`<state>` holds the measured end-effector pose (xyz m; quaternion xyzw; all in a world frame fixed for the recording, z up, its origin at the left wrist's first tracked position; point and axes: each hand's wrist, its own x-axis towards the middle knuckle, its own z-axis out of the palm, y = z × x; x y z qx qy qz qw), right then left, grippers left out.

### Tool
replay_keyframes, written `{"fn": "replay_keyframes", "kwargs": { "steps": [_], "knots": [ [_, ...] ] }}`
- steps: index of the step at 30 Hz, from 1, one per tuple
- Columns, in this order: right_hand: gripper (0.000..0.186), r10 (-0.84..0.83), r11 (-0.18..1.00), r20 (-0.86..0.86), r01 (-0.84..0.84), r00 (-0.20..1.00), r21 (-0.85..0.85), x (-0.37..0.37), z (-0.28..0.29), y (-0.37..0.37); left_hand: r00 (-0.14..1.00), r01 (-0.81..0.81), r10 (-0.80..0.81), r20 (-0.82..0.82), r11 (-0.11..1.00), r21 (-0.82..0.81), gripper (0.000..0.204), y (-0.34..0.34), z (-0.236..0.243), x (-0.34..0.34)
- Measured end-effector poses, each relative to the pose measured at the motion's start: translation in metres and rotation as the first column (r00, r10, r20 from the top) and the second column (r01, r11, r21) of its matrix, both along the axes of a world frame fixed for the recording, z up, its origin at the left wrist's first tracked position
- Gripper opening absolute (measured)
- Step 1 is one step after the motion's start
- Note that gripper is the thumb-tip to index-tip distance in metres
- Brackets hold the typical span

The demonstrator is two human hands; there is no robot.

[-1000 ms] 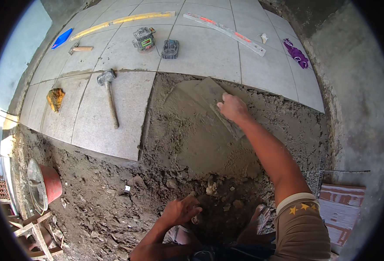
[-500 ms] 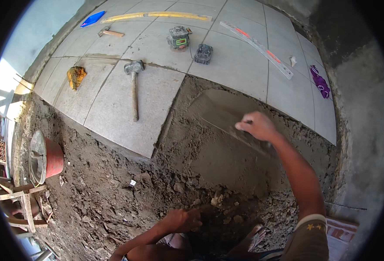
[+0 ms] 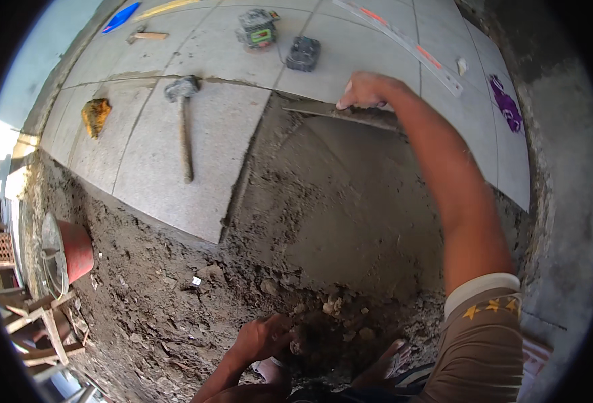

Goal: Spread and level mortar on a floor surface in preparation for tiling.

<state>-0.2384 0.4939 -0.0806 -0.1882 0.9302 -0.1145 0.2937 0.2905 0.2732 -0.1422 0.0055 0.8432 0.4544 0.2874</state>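
Observation:
My right hand is closed around the handle of a plastering trowel. The trowel's long flat blade tilts up on the wet mortar bed, beside the far row of laid tiles. Below it the mortar is smooth; toward the left it stays rough and pitted. Low in the view, near my knee, my left hand is closed with its fingers curled in, and I see nothing held in it. A large tile borders the mortar on the left, and a mallet lies on it.
A yellow-brown lump, a small hammer, a laser level, a dark battery-like block, a long straightedge and a purple cloth lie on the tiles. A red bucket stands left on rough soil. A wall bounds the right.
My right hand has carried the trowel away from me to the far edge of the mortar, and its blade now stands more on edge. The view has shifted slightly; my left hand stays low.

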Motion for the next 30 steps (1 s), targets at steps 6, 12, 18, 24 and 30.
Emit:
{"fn": "replay_keyframes", "kwargs": {
  "steps": [6,12,18,24,30],
  "knots": [
    [0.049,0.022,0.985,-0.041,-0.015,0.999,0.174,0.026,0.003,0.171,0.998,0.043,-0.046,-0.049,0.997,-0.061,0.035,0.016,0.004,-0.023],
    [0.053,-0.317,0.928,-0.159,0.341,0.935,0.152,0.114,-0.003,0.331,0.992,0.083,-0.086,-0.091,0.996,-0.038,0.034,0.019,0.009,-0.013],
    [0.042,-0.546,0.822,-0.086,0.512,0.833,-0.250,0.241,0.002,0.316,0.983,0.127,-0.131,-0.130,0.991,-0.038,0.035,0.017,0.001,0.006],
    [0.039,-0.725,0.451,0.345,0.789,0.597,-0.417,0.273,-0.034,0.222,0.976,0.182,-0.191,-0.110,0.980,-0.087,0.037,0.019,0.004,0.011],
    [0.035,-0.785,0.016,0.535,0.874,0.313,-0.486,0.247,-0.074,0.175,0.967,0.158,-0.156,-0.201,0.987,-0.005,0.036,0.014,0.007,0.010]
  ]
}}
